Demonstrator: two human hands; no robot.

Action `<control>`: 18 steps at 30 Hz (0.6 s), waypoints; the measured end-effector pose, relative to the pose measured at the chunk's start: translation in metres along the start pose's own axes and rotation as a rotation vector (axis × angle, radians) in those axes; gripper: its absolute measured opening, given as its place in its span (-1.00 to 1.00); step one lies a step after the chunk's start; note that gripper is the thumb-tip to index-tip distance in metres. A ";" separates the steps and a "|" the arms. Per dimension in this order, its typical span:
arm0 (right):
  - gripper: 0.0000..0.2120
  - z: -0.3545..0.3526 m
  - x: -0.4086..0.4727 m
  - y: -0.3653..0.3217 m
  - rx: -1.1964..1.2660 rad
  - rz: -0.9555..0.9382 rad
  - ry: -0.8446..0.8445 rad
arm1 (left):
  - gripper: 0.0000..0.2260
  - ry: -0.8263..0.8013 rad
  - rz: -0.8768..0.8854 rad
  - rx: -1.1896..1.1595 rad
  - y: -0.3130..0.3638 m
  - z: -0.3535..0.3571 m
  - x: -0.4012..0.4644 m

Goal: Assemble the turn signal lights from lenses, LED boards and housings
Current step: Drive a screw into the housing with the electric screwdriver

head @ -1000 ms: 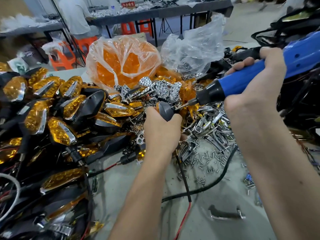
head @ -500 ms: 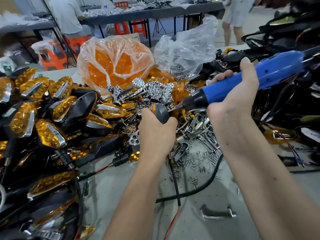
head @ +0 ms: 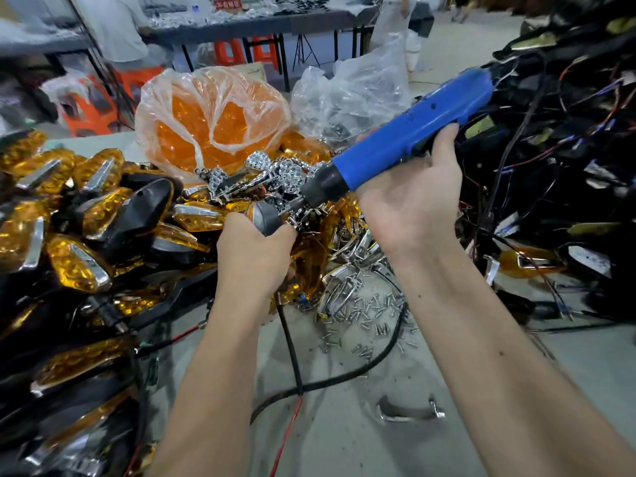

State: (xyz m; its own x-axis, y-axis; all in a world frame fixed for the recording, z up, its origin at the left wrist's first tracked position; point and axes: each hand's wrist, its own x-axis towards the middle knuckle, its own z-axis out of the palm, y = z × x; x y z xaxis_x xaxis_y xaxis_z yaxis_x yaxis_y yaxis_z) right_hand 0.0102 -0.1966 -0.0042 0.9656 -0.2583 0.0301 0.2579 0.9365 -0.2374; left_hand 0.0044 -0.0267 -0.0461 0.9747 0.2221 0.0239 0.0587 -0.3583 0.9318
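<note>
My left hand [head: 253, 251] grips a turn signal light [head: 265, 216] with a grey-black housing, its wire hanging down below my wrist. My right hand [head: 409, 204] holds a blue electric screwdriver [head: 406, 139], thumb up along its body. The screwdriver's black nose and bit point down-left onto the housing. A heap of finished amber-lens lights [head: 69, 235] lies on the left. Chrome LED reflectors [head: 275, 173] are piled behind my hands. Loose screws [head: 371, 315] are scattered on the table.
A plastic bag of orange lenses [head: 213, 122] and a clear bag [head: 347, 94] stand at the back. A tangle of black housings and wires [head: 557, 160] fills the right. A chrome trim piece [head: 409, 411] lies near the front. A black cable [head: 344, 373] crosses the table.
My right hand has slid back along the screwdriver and loosened to a grip from below. The bit stays at the housing held by my left hand. The view has shifted slightly.
</note>
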 end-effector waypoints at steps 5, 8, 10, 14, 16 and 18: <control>-0.59 0.005 -0.006 -0.004 -0.286 -0.065 -0.008 | -0.89 -0.035 -0.003 -0.046 -0.002 -0.004 0.002; -0.74 0.005 -0.008 -0.002 -0.370 -0.149 -0.026 | -0.91 -0.083 -0.024 -0.074 -0.001 -0.011 0.004; -0.83 0.003 -0.008 0.001 -0.319 -0.116 -0.015 | -0.91 -0.103 -0.025 -0.088 -0.001 -0.015 0.005; -0.80 0.001 -0.006 0.007 -0.195 -0.088 0.036 | -0.85 -0.103 0.003 -0.023 -0.001 -0.019 0.008; -0.75 -0.001 -0.005 0.009 -0.173 -0.085 0.095 | -0.83 -0.092 0.033 0.014 0.000 -0.019 0.007; -0.70 -0.004 -0.006 0.008 -0.103 -0.095 0.153 | -0.84 -0.097 0.072 0.064 0.003 -0.018 0.005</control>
State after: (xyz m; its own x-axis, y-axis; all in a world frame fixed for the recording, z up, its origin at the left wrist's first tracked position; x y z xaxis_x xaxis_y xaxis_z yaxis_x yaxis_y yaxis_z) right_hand 0.0062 -0.1882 -0.0099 0.9188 -0.3848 -0.0884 0.3354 0.8789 -0.3392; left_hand 0.0052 -0.0104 -0.0369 0.9930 0.1058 0.0517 -0.0014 -0.4282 0.9037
